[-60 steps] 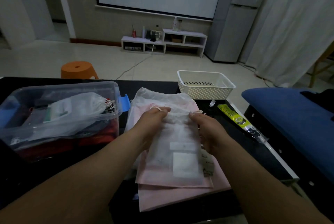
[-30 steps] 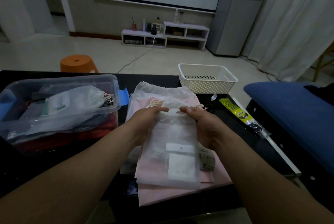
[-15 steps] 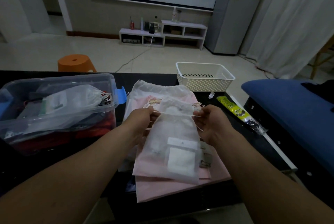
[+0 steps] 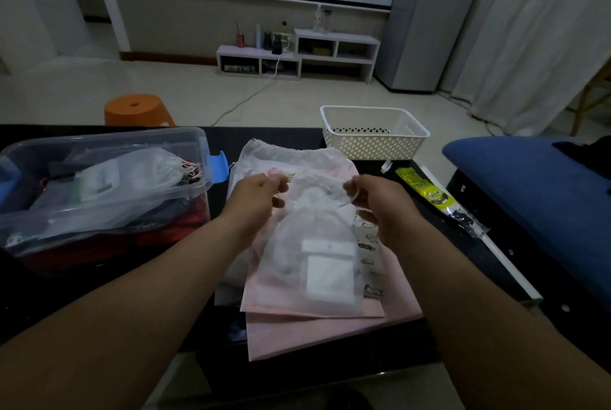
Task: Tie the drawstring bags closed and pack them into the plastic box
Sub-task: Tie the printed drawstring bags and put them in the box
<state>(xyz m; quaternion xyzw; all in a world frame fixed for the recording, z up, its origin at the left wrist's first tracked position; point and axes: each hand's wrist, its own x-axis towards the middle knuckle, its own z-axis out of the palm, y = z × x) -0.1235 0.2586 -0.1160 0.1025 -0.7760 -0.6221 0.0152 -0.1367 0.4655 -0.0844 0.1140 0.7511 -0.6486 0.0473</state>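
Observation:
A translucent white drawstring bag (image 4: 314, 257) with white packets inside lies on top of a stack of pink bags (image 4: 330, 327) on the black table. Its neck is cinched narrow. My left hand (image 4: 256, 199) pinches the drawstring at the bag's left side. My right hand (image 4: 380, 203) pinches the string on the right, and the cord runs taut between them. The clear plastic box (image 4: 105, 191) stands at the left with a blue latch. A tied white bag (image 4: 132, 175) and darker and red items lie inside it.
A white perforated basket (image 4: 373, 135) stands behind the bags. A yellow-green packet (image 4: 429, 194) lies at the right near the table's edge. A blue cushion (image 4: 535, 185) is beyond it. An orange stool (image 4: 137, 110) stands on the floor behind the table.
My hands moved from holding the bag's open top flat to pulling the drawstrings apart sideways. The bag's neck has gathered and narrowed, and its top has lifted off the pile.

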